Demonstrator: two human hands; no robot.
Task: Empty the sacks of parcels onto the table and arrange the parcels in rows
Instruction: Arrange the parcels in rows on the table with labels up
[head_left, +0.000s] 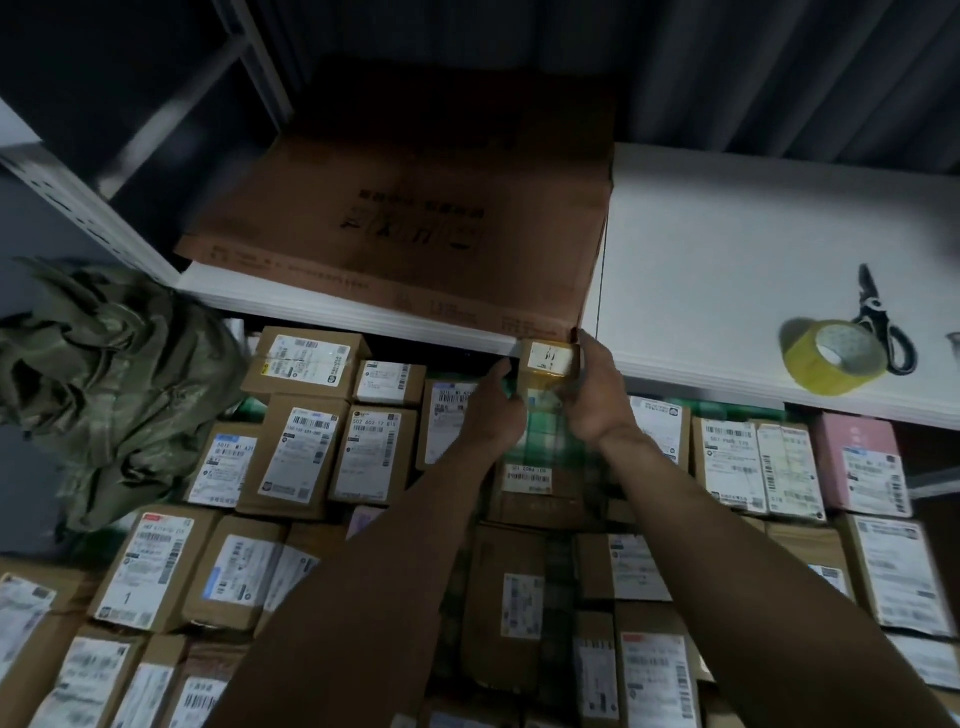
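Small parcel (549, 358), frame centre: I grasped it with left hand (493, 410) and right hand (597, 400), fingers curled, above the parcel rows (311, 457).

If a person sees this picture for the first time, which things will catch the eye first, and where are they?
First, the two hands at centre: the left hand and right hand grip a small taped parcel against the edge of the white shelf. Below them, rows of labelled cardboard parcels fill the table. Also striking are the crumpled green sack on the left and the yellow tape roll with scissors on the shelf at right.
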